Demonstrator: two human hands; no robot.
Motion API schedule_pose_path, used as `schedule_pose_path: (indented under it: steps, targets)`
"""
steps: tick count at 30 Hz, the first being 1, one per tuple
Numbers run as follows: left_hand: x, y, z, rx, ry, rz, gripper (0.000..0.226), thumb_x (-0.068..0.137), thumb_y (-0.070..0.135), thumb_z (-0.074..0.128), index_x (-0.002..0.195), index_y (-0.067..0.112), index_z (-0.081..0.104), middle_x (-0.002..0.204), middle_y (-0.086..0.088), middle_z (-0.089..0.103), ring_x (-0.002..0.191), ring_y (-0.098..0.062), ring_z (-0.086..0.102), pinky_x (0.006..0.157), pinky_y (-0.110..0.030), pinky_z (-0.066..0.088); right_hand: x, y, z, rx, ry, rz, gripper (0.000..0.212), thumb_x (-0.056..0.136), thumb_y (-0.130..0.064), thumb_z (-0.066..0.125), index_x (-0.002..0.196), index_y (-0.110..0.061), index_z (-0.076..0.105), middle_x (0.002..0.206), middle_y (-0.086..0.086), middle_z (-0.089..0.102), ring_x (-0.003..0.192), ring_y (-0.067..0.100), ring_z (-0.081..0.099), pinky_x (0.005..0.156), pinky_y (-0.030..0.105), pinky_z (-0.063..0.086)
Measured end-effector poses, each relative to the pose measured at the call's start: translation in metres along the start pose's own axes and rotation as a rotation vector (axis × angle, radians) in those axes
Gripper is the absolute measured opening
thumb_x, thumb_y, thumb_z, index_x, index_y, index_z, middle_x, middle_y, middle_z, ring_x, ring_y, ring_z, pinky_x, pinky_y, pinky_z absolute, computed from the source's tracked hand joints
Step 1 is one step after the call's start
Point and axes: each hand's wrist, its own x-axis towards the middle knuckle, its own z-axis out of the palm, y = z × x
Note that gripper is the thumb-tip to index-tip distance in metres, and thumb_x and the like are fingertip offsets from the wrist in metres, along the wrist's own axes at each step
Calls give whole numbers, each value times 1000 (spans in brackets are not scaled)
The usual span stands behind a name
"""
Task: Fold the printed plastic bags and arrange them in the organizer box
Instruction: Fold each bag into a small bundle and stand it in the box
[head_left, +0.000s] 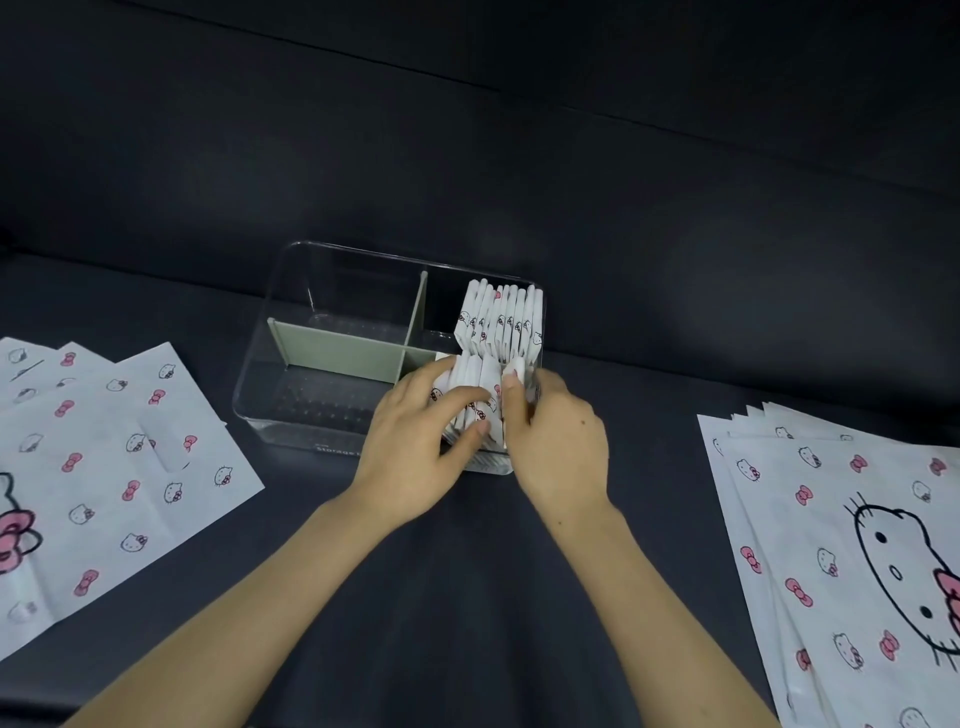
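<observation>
a clear plastic organizer box (260, 379), split by grey-green dividers (337, 351), sits on a dark surface (467, 571). its far right compartment holds a row of folded bags (501, 317), small white packets printed with cat faces and pink bows, standing on edge and packed close. a second row (475, 382) of the same packets stands in the near right compartment, where both hands meet. the left hand (415, 441) curls its fingers and thumb round the packets from the left. the right hand (561, 447) pinches the right end of that row between thumb and fingers. unfolded bags in the same print lie fanned flat at left (119, 457) and piled at right (841, 545), well apart from the box.
</observation>
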Motion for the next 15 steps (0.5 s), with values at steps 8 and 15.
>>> schedule_pose_path:
  steps: [8, 15]
  targets:
    - [-3, 2, 2, -49, 53, 47, 37, 88, 43, 51, 110, 21, 71, 135, -7, 53, 122, -25, 49, 99, -44, 43, 2, -1, -14, -220, 81, -25, 41, 93, -10, 49, 59, -11, 28, 56, 2, 41, 45, 10, 21, 43, 19, 10]
    - [-3, 1, 3, -66, 84, 17, 37, 87, 44, 51, 108, 22, 72, 133, -6, 54, 122, -19, 45, 99, -33, 36, 10, 6, 6, -63, -43, 15, 44, 97, -22, 41, 55, -17, 29, 54, -2, 35, 57, 22, 40, 45, 23, 19]
